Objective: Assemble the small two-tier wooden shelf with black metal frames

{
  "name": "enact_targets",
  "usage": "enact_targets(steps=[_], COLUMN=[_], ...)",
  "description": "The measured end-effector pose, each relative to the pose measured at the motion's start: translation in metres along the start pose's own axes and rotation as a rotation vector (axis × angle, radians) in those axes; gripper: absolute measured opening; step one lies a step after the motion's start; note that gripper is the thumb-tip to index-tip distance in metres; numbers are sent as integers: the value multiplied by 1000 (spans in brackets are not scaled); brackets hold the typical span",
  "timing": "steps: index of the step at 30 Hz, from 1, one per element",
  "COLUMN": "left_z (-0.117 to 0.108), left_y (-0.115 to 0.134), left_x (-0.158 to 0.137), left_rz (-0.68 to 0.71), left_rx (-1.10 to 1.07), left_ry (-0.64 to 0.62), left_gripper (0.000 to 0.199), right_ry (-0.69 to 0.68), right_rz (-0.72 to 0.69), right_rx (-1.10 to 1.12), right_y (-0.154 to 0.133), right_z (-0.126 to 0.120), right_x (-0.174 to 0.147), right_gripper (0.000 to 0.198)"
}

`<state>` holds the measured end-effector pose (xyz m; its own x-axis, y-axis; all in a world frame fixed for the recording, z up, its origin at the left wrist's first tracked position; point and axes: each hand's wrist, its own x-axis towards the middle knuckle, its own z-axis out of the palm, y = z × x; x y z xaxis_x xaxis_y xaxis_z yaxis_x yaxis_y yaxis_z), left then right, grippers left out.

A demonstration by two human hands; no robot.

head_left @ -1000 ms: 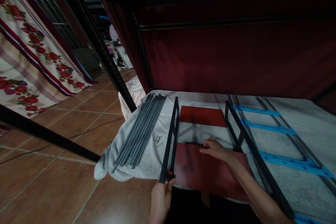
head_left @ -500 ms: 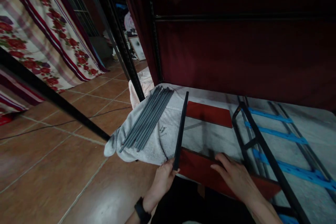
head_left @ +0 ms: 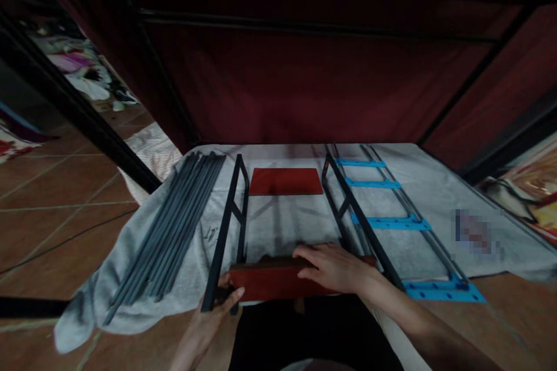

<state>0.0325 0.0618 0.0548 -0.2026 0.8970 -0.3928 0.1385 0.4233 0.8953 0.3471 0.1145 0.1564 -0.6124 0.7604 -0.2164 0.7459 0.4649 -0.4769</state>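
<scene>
My left hand is closed around the near end of a black metal frame, its thumb against the left end of a near red board. With fingers over its top edge and the thumb on its face, my right hand grips that board, which is tilted up in front of my lap. A second black frame stands at the board's right side; whether they touch is hidden. Farther back, another red board lies flat between the two frames.
Grey tubes lie in a bundle on the grey cloth at left, beside small metal pieces. Blue brackets joined by thin rods lie at right. A dark post rises at left, and a dark red curtain hangs behind.
The view has swung right. The left black frame now stands on edge with both its legs showing, and the near red board has tilted up. My left thumb has come onto the board.
</scene>
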Motion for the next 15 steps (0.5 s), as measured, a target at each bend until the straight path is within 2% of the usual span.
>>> enact_targets(steps=[3, 6, 9, 15], left_z=[2, 8, 16, 16], left_y=[0, 6, 16, 20], left_x=[-3, -10, -15, -11], left_rz=[-23, -34, -1, 19], left_rx=[53, 62, -30, -48], left_ry=[28, -45, -117, -183], left_gripper=[62, 63, 65, 39], right_ry=[-35, -16, 41, 157], right_rz=[-8, -18, -39, -164], right_rx=[-29, -48, -72, -185], right_y=[-3, -14, -21, -16], right_z=[-1, 7, 21, 45], right_x=[-19, -29, -28, -20], right_gripper=[31, 31, 33, 46])
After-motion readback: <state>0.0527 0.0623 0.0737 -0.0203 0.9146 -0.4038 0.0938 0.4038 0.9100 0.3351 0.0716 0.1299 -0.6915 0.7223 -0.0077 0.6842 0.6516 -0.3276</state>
